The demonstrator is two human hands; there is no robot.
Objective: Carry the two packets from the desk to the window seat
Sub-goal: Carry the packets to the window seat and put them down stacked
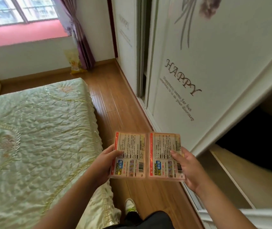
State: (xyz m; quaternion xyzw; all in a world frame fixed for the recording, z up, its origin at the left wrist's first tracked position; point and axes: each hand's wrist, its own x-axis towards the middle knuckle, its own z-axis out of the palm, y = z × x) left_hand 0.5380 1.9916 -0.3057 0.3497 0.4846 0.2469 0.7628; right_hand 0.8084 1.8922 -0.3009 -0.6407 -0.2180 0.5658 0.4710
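Two packets side by side over wooden floor (115,96), left packet (128,154) gripped by left hand (105,164), right packet (165,154) by right hand (189,167), bed (32,129) at left, red window seat (26,33) far ahead.

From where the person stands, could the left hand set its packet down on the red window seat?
Probably not yet. The left hand holds its packet far short of the window seat; the floor strip beside the bed looks open for walking there.

You saw two glossy plastic-wrapped packets (146,154) at lower centre, shiny quilted cloth on the bed (32,129) at left, and smooth varnished wood floor (115,100).
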